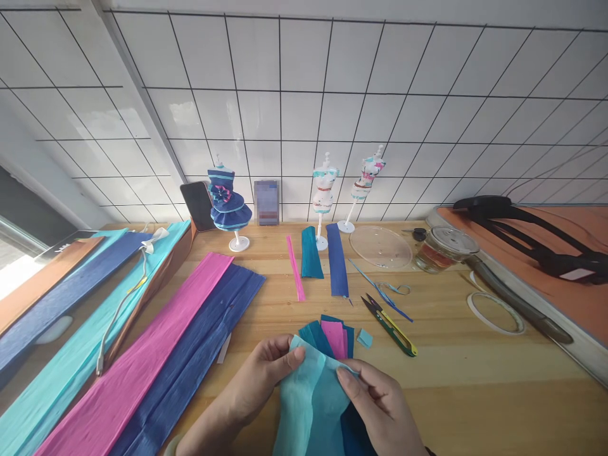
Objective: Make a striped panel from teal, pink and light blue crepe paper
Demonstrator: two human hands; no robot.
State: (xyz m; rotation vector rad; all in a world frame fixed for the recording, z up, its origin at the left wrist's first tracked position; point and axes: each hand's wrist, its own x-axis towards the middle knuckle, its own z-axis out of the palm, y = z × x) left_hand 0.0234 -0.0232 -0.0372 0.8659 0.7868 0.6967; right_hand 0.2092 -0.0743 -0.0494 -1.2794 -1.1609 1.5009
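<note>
A light turquoise sheet of crepe paper (313, 405) is stretched between my hands at the front of the table. My left hand (266, 373) pinches its upper left corner, thumb on top. At the upper right corner my right hand (380, 405) grips it between thumb and fingers. Part of a dark blue piece (354, 430) shows beneath the sheet, beside my right hand. Just beyond lie small cut pieces: teal (316, 337), pink (335, 339) and a little turquoise square (365, 338). Yellow-green thread snips (389, 326) rest to their right.
Long pink (156, 342) and navy (199, 342) crepe strips cover the left side. Behind stand a doll form in a blue dress (228, 199), two patterned forms (325, 190) and a phone (266, 202). At right are a glass jar (444, 248) and a tape ring (496, 312).
</note>
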